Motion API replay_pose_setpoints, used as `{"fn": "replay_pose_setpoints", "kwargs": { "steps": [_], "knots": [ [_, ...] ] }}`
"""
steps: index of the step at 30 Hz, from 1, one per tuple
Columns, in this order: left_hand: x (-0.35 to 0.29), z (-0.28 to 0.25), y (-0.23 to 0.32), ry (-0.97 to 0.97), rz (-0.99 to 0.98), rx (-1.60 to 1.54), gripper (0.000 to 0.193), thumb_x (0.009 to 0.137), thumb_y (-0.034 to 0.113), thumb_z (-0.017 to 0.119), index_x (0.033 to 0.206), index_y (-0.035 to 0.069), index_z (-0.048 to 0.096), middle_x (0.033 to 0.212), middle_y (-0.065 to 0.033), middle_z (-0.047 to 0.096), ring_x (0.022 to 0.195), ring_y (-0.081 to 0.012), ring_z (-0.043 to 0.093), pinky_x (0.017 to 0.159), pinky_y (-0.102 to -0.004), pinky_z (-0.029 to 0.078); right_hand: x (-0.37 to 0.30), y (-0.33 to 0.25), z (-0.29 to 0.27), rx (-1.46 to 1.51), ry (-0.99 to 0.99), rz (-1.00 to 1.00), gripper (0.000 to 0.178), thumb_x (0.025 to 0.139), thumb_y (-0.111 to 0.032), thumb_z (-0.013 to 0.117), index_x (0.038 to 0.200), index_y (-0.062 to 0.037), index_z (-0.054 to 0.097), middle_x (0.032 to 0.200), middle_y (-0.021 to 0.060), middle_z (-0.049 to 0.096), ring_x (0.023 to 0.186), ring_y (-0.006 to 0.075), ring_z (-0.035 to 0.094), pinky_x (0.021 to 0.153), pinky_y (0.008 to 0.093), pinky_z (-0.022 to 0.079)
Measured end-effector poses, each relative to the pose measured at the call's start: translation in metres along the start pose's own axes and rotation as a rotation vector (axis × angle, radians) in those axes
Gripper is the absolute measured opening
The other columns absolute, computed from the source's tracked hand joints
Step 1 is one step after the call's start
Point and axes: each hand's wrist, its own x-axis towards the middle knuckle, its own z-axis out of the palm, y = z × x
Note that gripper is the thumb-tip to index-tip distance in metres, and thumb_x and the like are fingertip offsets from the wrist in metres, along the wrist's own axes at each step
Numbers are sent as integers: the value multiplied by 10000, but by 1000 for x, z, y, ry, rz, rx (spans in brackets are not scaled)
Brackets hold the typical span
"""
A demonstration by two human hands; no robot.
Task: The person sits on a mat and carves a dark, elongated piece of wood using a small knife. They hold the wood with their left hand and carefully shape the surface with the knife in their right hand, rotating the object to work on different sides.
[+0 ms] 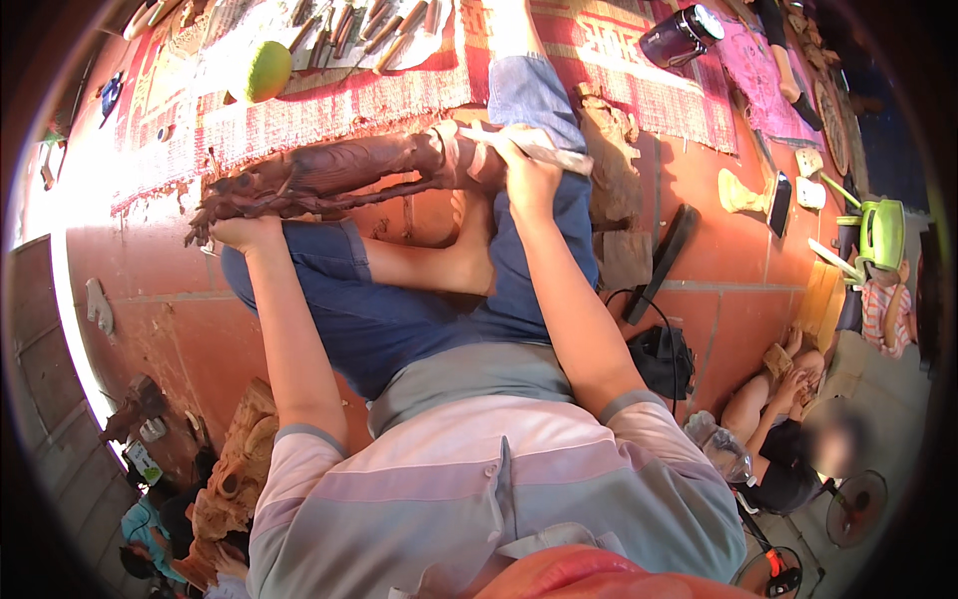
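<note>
A long reddish-brown wood carving [344, 170] lies across in front of my crossed legs, its rough, root-like end at the left. My left hand [249, 232] is closed around the underside of that end; its fingers are partly hidden by the wood. Over the carving's right end, my right hand [531, 180] grips a pale, elongated piece [554, 155], light at its edges. Whether this is a tool, a folded cloth or an abrasive strip I cannot tell. It rests on or just above the wood, near my right knee.
Carving tools [384, 30] and a green round fruit [261, 71] lie on a red woven mat [399, 100] ahead. Carved wood [609, 150] and a dark bar [661, 262] sit to the right, beyond them a mallet-like piece [748, 190]. Other people [788, 439] sit behind.
</note>
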Motion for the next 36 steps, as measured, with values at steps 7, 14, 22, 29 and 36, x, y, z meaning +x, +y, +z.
{"fn": "replay_pose_setpoints", "kwargs": {
  "steps": [7, 14, 22, 29, 36],
  "knots": [
    [-11, 12, 2, 72, 42, -24, 341, 845, 316, 333, 937, 92, 573, 1019, -106, 585, 998, -297, 539, 878, -529, 407, 10, 6, -15, 92, -38, 97, 97, 717, 39, 664, 761, 5, 584, 774, 47, 613, 680, 104, 562, 641, 228, 454],
    [-20, 16, 5, 64, -6, -3, 312, 872, 271, 307, 870, 90, 562, 960, -83, 585, 910, -263, 580, 818, -466, 475, 11, 10, -3, -74, -97, -150, 65, 729, 7, 658, 770, 13, 608, 748, 23, 613, 714, 97, 558, 657, 212, 430],
    [-22, 17, 7, 43, -3, 1, 347, 889, 302, 292, 965, 93, 557, 1026, -102, 560, 982, -268, 557, 853, -488, 457, 11, 11, 0, -167, -33, 4, 129, 684, -68, 701, 735, 15, 616, 728, 57, 621, 692, 155, 591, 665, 263, 451],
    [-23, 19, 6, 40, -7, -26, 382, 906, 307, 247, 999, 93, 549, 1040, -112, 563, 1000, -276, 550, 878, -485, 460, 16, 11, -19, 140, -16, 149, 122, 689, 81, 648, 774, 22, 584, 744, 71, 614, 681, 120, 575, 614, 239, 472],
    [-26, 25, 8, 44, 12, 24, 383, 894, 317, 265, 1028, 92, 543, 1058, -117, 558, 1014, -277, 540, 885, -478, 445, 20, 11, -4, -400, -79, -215, 71, 698, 34, 650, 753, 16, 610, 744, 66, 620, 654, 116, 573, 569, 240, 454]
  ]
}}
